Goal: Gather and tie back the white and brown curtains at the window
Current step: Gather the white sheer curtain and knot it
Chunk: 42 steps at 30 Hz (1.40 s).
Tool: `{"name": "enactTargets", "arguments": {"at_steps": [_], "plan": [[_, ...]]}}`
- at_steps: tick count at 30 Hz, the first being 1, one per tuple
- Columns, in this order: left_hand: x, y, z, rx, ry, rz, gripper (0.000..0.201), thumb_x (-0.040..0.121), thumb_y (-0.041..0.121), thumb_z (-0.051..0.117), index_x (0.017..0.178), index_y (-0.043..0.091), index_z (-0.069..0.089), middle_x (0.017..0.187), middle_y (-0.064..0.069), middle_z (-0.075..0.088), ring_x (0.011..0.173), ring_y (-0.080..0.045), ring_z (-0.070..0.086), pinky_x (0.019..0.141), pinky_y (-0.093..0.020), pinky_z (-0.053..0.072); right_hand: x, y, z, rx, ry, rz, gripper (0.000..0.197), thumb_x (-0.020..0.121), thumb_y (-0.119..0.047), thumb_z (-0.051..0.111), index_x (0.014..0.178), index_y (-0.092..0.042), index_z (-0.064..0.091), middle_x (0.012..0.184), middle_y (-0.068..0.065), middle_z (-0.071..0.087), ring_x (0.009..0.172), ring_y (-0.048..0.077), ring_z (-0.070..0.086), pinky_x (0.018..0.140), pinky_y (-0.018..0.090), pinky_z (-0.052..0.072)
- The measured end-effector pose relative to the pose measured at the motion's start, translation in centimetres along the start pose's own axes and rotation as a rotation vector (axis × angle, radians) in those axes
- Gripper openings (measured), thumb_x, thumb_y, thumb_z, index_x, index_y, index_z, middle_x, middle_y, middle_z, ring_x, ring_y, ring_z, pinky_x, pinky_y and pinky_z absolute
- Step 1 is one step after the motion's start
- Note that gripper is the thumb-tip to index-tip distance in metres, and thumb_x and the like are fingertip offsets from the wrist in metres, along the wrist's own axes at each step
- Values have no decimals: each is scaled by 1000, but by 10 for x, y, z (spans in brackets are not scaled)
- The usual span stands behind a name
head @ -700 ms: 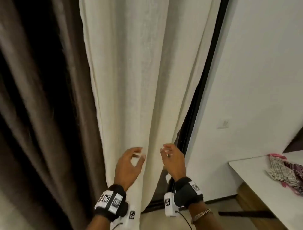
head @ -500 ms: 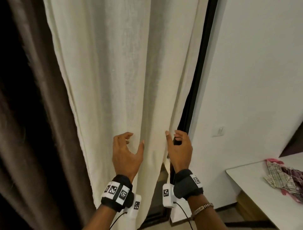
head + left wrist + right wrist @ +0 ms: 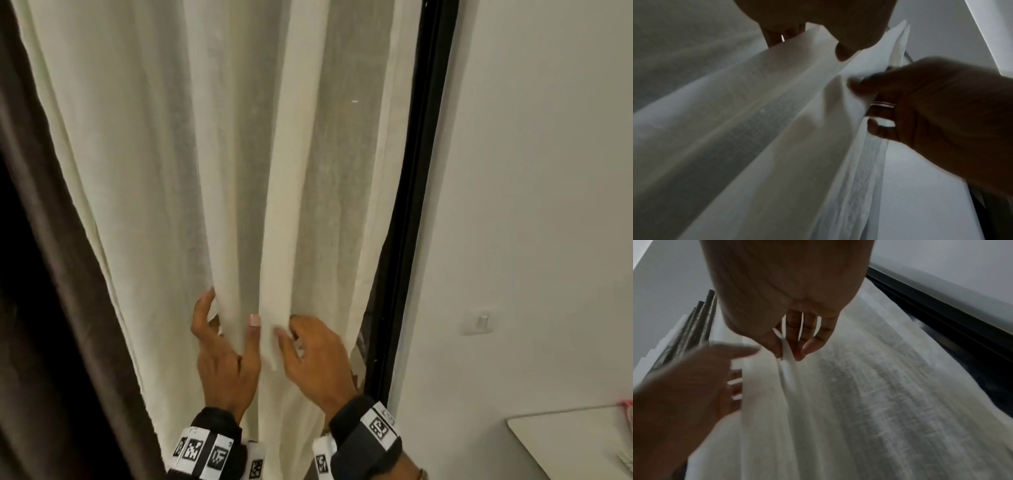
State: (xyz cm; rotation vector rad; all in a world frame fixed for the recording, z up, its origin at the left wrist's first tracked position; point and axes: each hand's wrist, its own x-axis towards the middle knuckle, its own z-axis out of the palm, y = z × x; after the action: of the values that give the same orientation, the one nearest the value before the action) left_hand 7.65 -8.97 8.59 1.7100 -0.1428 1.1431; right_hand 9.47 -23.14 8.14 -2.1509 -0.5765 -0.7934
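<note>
The white curtain (image 3: 212,164) hangs down the middle, and the brown curtain (image 3: 51,308) hangs along its left edge. My left hand (image 3: 230,315) grips a vertical fold of the white curtain, with the thumb in front and the fingers curled behind it. Just to its right, my right hand (image 3: 286,330) pinches a neighbouring fold. The right wrist view shows those fingertips (image 3: 797,353) closed on a narrow pleat of the white curtain (image 3: 859,402). In the left wrist view my left hand (image 3: 812,43) holds the white curtain (image 3: 756,129) from above, and the right hand (image 3: 920,105) clutches it opposite.
A black window frame (image 3: 418,205) runs down just right of the white curtain. Beyond it is a white wall with a switch plate (image 3: 479,322). A white table (image 3: 565,442) stands at the lower right, with some cloth (image 3: 627,411) at its edge.
Both hands were open in front of the white curtain; they have since reached in, come closer together, and each has taken hold of a fold. The view has moved nearer.
</note>
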Motion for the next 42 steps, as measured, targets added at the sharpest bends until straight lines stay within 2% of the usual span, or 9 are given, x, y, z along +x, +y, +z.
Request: {"name": "enactTargets", "arguments": {"at_steps": [4,8,17,21,26,30,33,38,42], "plan": [[9,4,6,231,-5,197,58,97,19,70,150,17,44,164,-6,36,124,-4,56,83,-25,54,7,14,3,-4,47,83,16,104,-45,53,103,-30,60,91,-13,64,79,6,61,71,28,57],[18,-7,2,336,16,227,34,90,-7,69,115,15,76,119,-6,64,92,-19,68,69,-43,63,0,10,2,114,77,90,38,103,-46,54,139,-39,44,100,-15,68,85,7,68,75,23,60],[15,38,0,103,-107,105,37,97,33,73,133,28,64,108,15,74,95,-1,74,76,-18,61,-4,-7,6,163,-45,-125,77,96,-31,71,162,-33,31,129,-11,65,101,3,65,79,16,58],[26,28,-6,85,-87,63,59,97,16,74,147,29,45,97,5,74,79,-3,75,68,-23,63,-4,9,-20,165,284,-89,49,92,-26,76,138,-21,62,112,-8,66,97,7,64,74,25,57],[25,25,-7,65,-141,36,66,97,17,74,154,27,43,100,11,72,82,4,72,70,-13,60,21,47,-47,80,803,345,60,86,-32,84,134,-15,53,128,0,54,111,22,58,86,32,55],[21,18,-1,87,-193,79,30,97,16,72,128,13,72,111,7,77,93,-1,73,76,-30,65,30,68,-51,125,455,561,15,100,-23,64,113,-18,68,104,-5,71,97,19,70,86,38,60],[16,22,1,59,-168,133,29,95,12,75,123,10,75,109,11,75,93,9,70,74,-18,62,18,42,-45,224,364,416,10,105,-22,61,105,-21,71,92,-15,72,84,-1,69,76,21,53],[11,27,7,29,-248,232,19,96,13,75,114,10,74,101,7,75,88,-3,72,74,-15,59,11,0,-33,690,-121,407,30,110,-23,50,134,-28,67,124,-6,75,115,15,72,96,39,59],[15,24,4,-8,-362,183,17,97,22,72,114,16,71,106,9,73,95,-4,72,76,-18,61,13,-20,-44,916,-276,335,39,108,-7,44,144,-15,56,133,2,71,124,20,68,97,33,59]]}}
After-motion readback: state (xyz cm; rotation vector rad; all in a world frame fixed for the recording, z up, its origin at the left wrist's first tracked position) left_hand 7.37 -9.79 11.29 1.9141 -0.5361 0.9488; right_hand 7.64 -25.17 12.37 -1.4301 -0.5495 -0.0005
